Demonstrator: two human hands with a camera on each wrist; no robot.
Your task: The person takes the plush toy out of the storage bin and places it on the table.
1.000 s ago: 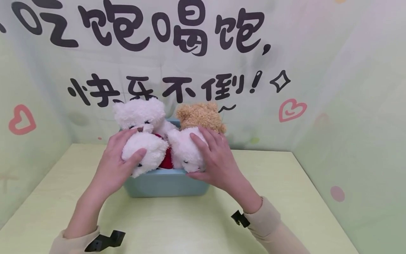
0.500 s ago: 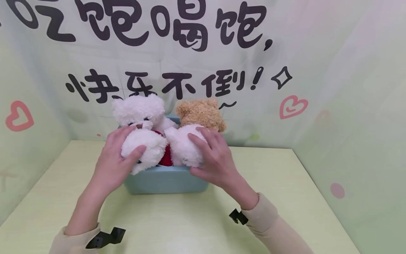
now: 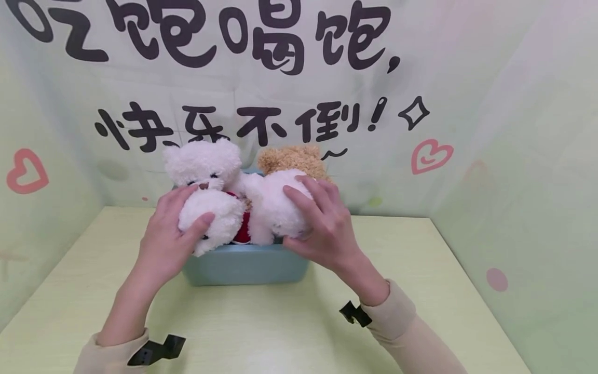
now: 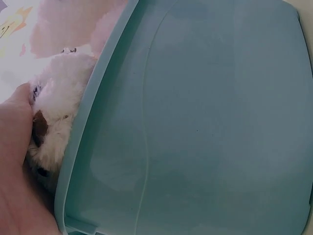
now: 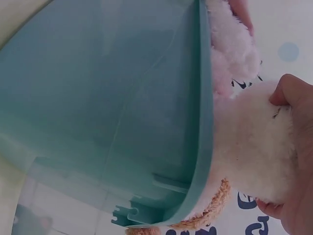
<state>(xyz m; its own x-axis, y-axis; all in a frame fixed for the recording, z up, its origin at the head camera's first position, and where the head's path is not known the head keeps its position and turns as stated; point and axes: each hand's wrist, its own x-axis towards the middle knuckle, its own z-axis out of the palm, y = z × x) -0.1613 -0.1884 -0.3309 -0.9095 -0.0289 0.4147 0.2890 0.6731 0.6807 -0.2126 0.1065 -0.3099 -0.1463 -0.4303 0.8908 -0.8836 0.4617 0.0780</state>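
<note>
A blue plastic bin [image 3: 247, 266] holds several plush teddy bears. At its front left, my left hand [image 3: 163, 234] grips the head of a white teddy bear [image 3: 221, 210], thumb on the near side. In the left wrist view that bear's face [image 4: 58, 98] hangs over the bin's rim. My right hand [image 3: 327, 223] holds another white teddy bear [image 3: 275, 200] at the front right, fingers on top and thumb below. The right wrist view shows this bear [image 5: 254, 142] reaching above the rim, its lower body hidden by the bin. Red cloth [image 3: 244, 229] shows between the two.
Behind them a third white teddy bear [image 3: 203, 161] faces forward at the back left, and a tan teddy bear [image 3: 291, 158] sits at the back right. The bin stands on a pale wooden table [image 3: 261, 332] before a printed backdrop [image 3: 275, 88].
My right hand has shifted slightly up and right with its white bear. That bear has risen and turned, covering more of the tan one. My left hand keeps its grip in the same place.
</note>
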